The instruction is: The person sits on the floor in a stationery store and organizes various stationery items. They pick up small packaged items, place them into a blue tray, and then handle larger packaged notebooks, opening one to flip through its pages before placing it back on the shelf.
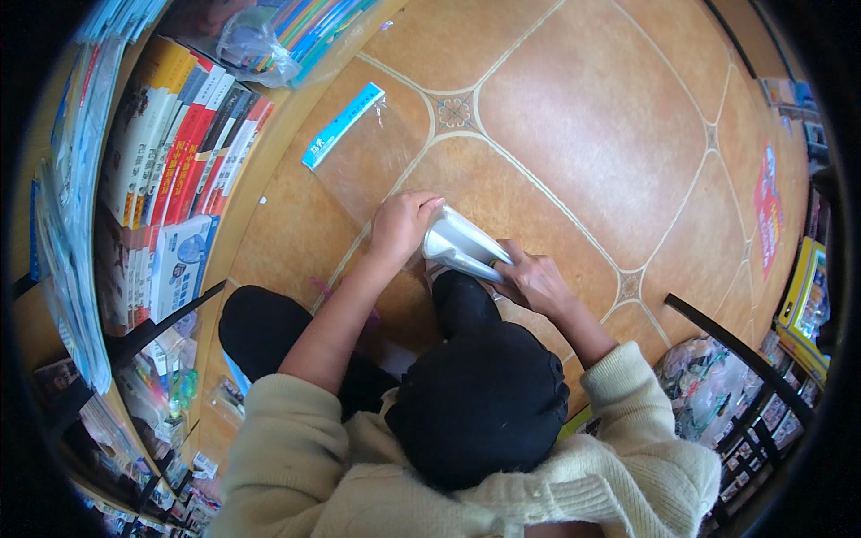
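Observation:
Between my hands is a folded or rolled stack of clear plastic film or sleeves [464,243], shiny and pale, just above my knee. My left hand [401,227] grips its left end, with the thumb along the top edge. At the right end, the fingers of my right hand [533,274] wrap around it. Farther left on the tiled floor [572,134] lies a flat clear plastic bag with a blue printed header [344,126]. The lower edge of that bag reaches close to my left hand.
A wooden shelf on the left holds upright books [181,148] and a bundle of thin booklets in plastic [316,33]. On the right are a stuffed plastic bag [703,387], a black metal rack bar [733,350] and a yellow-framed box [804,302]. A red sticker [767,208] is on the floor.

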{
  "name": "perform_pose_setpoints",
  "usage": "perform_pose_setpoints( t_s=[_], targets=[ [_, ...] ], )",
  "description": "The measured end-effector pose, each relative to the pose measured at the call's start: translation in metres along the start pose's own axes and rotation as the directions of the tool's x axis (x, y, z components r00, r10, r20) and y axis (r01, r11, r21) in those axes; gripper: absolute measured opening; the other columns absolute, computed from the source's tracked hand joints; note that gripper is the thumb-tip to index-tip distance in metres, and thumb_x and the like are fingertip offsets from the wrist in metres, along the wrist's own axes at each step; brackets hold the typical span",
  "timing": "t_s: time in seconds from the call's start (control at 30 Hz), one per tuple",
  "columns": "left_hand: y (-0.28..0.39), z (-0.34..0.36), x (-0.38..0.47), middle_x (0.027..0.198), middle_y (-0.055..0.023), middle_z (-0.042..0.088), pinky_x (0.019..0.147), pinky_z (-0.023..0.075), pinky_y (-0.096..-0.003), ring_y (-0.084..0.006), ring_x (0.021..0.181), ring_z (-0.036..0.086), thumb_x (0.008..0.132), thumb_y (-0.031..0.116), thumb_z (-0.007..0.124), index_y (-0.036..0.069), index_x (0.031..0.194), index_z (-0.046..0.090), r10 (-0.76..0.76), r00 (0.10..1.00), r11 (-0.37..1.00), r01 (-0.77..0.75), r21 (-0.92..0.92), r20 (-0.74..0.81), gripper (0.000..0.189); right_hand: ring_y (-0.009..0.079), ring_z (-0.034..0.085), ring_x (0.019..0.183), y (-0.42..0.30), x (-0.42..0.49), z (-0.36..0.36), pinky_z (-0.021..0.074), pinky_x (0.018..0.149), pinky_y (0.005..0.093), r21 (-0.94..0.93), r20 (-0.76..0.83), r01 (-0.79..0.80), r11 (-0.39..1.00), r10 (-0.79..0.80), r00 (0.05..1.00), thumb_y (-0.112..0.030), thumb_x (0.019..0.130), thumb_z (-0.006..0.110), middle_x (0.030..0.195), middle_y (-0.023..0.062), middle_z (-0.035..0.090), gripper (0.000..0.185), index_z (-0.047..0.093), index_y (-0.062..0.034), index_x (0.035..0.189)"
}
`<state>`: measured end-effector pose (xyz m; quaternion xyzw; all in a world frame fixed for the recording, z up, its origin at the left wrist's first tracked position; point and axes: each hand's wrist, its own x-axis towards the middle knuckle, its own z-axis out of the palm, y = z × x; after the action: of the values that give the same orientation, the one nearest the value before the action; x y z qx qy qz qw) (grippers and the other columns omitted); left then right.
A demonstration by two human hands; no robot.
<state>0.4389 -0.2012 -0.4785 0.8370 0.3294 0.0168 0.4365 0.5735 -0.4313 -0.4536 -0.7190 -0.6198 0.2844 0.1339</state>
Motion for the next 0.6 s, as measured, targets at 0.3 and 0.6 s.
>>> perform_pose_setpoints(
  t_s=[0.3,0.6],
  targets=[
    [0.011,0.019,-0.010,0.099,-0.0138,0.069,0.074,0.0537,-0.0433,-0.0344,0.088,0.068,0.092,0.021,0.063,0.008,0.109,0.069,0.193,0.981,0.969,-0.186,0.160,-0.032,0.023,0.0315,0.069,0.074,-0.002,0.017,0.016,0.0566,0.064,0.0421,-0.087,0.078,-0.166,0.982,0.173,0.982,-0.030,0.088,0.067,0.108,0.0156,0.055,0.024,0.069,-0.0059,0.090],
    [0.004,0.013,-0.021,0.111,-0.0117,0.060,0.092,0.0456,-0.0447,-0.0311,0.108,0.057,0.084,0.008,0.063,0.008,0.128,0.058,0.271,0.954,0.860,-0.300,0.412,0.130,0.044,0.0360,0.067,0.074,0.013,0.027,0.042,0.0562,0.067,0.0452,0.009,0.043,-0.250,0.968,0.250,0.967,-0.039,0.085,0.069,0.104,0.0166,0.058,0.033,0.068,-0.0062,0.089]
  ],
)
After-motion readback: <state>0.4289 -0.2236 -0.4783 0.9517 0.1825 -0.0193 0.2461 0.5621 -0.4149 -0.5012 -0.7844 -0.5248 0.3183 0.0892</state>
